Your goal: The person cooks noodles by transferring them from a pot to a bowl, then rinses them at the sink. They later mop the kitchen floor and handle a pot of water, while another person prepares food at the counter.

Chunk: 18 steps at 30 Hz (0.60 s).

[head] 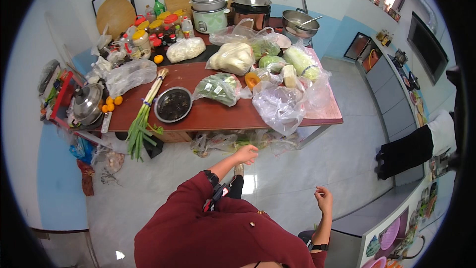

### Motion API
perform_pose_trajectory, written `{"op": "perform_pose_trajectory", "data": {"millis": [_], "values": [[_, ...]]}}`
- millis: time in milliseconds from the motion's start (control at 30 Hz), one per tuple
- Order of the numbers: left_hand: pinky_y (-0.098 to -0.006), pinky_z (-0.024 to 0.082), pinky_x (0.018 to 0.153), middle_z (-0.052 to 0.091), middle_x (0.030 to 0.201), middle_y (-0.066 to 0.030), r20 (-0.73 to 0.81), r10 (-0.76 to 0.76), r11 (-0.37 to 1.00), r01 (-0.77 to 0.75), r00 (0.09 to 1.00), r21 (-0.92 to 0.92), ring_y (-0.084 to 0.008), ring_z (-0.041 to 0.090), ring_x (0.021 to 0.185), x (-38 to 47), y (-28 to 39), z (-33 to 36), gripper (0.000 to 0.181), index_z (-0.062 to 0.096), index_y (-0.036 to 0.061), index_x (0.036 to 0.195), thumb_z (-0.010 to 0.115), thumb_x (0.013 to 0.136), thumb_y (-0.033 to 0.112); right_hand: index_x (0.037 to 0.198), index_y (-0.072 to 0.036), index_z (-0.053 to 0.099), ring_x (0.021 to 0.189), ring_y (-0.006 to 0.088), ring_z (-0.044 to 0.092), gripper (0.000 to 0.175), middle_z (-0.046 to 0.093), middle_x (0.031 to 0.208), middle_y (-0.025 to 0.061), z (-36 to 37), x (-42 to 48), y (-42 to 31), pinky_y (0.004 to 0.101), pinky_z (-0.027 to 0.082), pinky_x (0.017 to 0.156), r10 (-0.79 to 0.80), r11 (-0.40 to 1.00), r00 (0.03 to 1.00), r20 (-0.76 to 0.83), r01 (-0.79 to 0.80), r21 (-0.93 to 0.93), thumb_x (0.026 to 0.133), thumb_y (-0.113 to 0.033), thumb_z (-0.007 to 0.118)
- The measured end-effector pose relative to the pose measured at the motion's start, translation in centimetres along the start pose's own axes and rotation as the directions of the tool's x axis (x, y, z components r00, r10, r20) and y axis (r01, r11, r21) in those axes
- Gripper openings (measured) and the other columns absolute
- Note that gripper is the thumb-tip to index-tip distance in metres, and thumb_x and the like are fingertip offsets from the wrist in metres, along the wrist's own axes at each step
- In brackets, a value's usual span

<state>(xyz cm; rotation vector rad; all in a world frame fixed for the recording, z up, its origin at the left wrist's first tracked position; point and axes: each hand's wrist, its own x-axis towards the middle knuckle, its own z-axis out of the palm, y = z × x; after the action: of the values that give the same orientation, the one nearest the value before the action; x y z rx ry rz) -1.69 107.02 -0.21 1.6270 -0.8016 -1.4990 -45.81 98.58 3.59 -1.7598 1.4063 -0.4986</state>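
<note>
My left hand [246, 154] hovers in front of the table's near edge, fingers loosely bent, holding nothing. Lower and to the right, my right hand [323, 197] hangs over the floor with curled fingers; whether it holds anything cannot be told. On the red-brown table [230, 113] lie a bundle of green onions [143, 119], a metal bowl of dark soaking food [173, 105], a bag of green vegetables [219, 88], an orange squash piece [252, 80], a bagged napa cabbage [302, 61] and a crumpled clear plastic bag [279, 106].
A rice cooker [209, 16], an electric pressure cooker [251, 9] and jars [156, 28] line the table's back. Bagged vegetables [215, 143] lie beneath it. Another person [409, 152] stands at the right counter [396, 98]. A sink counter [386, 223] is at lower right.
</note>
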Motion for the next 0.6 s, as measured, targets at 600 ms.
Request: {"op": "perform_pose_trajectory", "data": {"millis": [600], "values": [[-0.0355,0.052,0.071,0.056,0.103,-0.0083,-0.417,-0.079,0.817,-0.181,0.906,-0.548,-0.0240,0.056,0.086,23.3,5.5,-11.8,0.032,0.047,0.0069,0.119,0.050,0.088,0.014,0.101,-0.008,0.065,0.078,0.0198,0.064,0.023,0.067,0.086,0.0094,3.3,20.6,-7.5,0.0321,0.050,0.072,0.034,0.997,0.999,0.000,-0.034,-0.073,0.082,-0.018,0.058]]}}
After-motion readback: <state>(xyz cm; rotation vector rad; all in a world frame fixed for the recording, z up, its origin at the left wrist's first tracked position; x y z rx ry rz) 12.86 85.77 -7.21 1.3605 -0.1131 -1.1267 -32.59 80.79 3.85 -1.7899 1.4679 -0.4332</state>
